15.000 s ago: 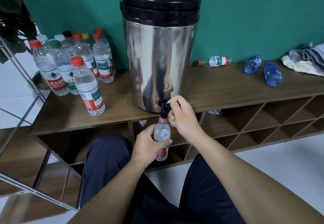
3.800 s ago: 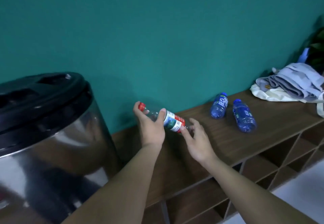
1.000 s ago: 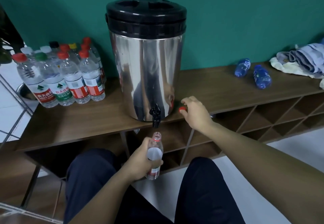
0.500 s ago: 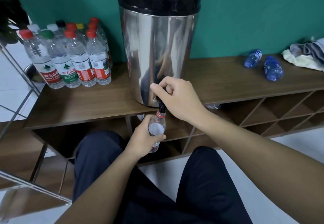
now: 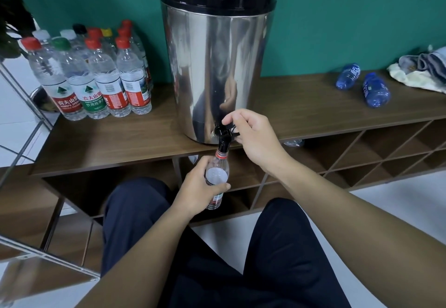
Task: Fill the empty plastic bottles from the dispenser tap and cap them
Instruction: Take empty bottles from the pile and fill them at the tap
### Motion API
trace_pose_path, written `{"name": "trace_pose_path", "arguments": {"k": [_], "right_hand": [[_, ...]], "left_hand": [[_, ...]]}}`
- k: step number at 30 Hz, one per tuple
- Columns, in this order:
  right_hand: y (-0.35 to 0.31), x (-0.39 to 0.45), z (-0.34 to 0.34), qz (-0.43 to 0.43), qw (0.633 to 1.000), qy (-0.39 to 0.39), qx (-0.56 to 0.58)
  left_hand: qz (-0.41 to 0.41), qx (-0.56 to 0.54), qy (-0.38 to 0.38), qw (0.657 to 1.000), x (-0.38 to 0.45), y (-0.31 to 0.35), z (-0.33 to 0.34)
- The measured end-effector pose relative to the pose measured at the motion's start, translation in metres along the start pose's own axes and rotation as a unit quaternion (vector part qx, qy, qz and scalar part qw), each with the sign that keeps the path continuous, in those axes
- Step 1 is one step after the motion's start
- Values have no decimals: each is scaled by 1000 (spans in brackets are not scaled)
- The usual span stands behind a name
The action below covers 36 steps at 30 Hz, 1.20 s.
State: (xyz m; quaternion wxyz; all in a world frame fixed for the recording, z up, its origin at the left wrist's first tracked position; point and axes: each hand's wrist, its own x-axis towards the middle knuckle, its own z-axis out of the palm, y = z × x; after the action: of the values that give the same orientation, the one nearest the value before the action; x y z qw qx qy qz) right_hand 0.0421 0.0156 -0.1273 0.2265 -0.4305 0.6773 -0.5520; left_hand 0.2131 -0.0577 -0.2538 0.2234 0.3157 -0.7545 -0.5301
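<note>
At the far right of the frame I see a heap of cloth [image 5: 421,71], grey folds lying on a pale yellow piece, on top of the wooden shelf unit [image 5: 313,105]. Below that top, on the right, run slanted open compartments [image 5: 376,148]. A teal wall [image 5: 350,18] fills the upper part behind. At the left edge, dark plant leaves [image 5: 12,25] hang above a metal rail [image 5: 21,95].

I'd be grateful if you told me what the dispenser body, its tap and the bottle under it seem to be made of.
Dispenser body: polished metal, likely stainless steel; it mirrors the hand and room.
Tap: black, slightly glossy, probably moulded plastic.
Bottle, gripped by the left hand: thin clear plastic, see-through, with a printed label.
</note>
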Motion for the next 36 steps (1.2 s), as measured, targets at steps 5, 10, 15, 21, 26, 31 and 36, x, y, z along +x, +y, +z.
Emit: {"name": "trace_pose_path", "arguments": {"k": [5,10,15,21,26,31,36], "right_hand": [[10,-9,-3,43,998,-27,29],[11,-7,8,86,995,-13,55],[16,-7,14,71,995,-6,65],[24,-6,17,36,998,2,48],[28,-5,20,32,998,19,56],[29,-5,19,32,998,16,60],[29,-5,20,34,998,18,58]], "left_hand": [[0,-10,8,1000,-2,1,-1],[-3,-19,7,1000,-4,4,0],[-2,-37,6,999,-4,5,0],[-15,-46,7,999,-5,9,-1],[-14,-48,7,999,-6,7,-2],[-16,-42,5,999,-8,9,-1],[-16,-35,3,999,-10,9,-1]]}}
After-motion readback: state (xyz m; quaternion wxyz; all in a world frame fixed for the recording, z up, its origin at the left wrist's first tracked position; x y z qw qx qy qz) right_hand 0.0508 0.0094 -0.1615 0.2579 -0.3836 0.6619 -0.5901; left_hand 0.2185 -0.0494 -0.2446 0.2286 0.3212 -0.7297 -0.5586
